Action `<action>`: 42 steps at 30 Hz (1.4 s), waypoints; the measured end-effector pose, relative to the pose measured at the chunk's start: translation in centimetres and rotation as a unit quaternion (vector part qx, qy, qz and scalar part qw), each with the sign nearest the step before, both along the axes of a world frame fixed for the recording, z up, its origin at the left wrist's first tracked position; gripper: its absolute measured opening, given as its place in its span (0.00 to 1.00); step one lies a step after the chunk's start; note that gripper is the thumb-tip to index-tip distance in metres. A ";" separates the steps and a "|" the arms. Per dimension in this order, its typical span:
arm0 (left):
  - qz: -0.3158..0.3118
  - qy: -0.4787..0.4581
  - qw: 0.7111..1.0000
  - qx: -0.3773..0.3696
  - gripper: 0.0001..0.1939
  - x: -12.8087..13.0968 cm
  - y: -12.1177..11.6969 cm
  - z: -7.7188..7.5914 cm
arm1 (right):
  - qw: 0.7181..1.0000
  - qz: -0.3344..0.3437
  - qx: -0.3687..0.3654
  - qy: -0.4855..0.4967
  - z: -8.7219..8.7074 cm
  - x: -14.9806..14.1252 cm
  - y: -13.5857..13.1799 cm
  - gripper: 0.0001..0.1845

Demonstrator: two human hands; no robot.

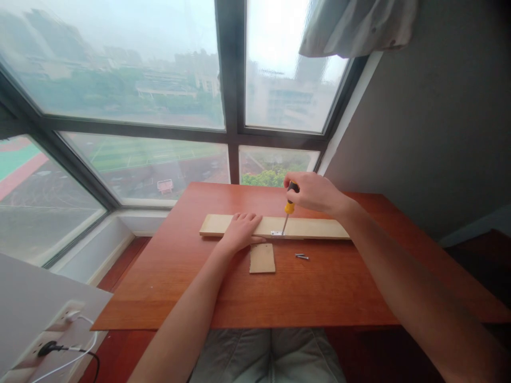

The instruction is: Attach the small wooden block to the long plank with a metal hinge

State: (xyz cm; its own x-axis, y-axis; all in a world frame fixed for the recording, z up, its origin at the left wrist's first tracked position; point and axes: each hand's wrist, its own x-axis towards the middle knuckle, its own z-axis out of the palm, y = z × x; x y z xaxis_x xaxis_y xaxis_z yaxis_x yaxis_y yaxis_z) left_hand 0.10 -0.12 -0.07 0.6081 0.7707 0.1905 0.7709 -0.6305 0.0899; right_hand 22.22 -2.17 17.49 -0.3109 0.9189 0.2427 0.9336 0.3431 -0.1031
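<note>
A long pale wooden board lies across the table. My left hand rests on it with fingers stretched flat over the top and the thumb along the near edge. My right hand is wrapped round the black and yellow handle of a screwdriver, held nearly upright. Its tip meets a small metal hinge or bracket at the board's near edge; the exact kind is hard to make out. Just in front lies a small thin wooden piece with little holes. Right of that are a few loose screws.
The reddish-brown wooden table ends close to my lap. Large windows stand behind and to the left. A wall socket with plugged-in cables is at lower left. A grey curtain hangs at upper right.
</note>
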 end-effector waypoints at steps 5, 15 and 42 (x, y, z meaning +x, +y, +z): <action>0.002 0.000 1.000 -0.002 0.34 0.1 -0.1 0.2 | 0.997 -0.050 0.047 -0.021 -0.5 -0.1 0.1 0.17; 0.005 0.004 1.000 -0.002 0.35 0.1 -0.1 0.0 | 0.997 -0.063 0.036 0.001 -0.7 0.9 -0.1 0.17; 0.024 0.005 1.000 -0.014 0.35 0.2 -0.2 0.1 | 0.998 -0.022 0.050 0.018 -0.8 0.5 -0.7 0.15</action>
State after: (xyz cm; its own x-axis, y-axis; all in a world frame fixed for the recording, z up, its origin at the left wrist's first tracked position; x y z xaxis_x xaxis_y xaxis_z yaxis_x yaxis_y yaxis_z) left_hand 0.29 -0.33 0.04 0.5717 0.8042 0.1624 0.8016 -0.5897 0.0985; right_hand 22.76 -2.89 16.68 -0.2597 0.9024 0.3438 0.9446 0.3114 -0.1037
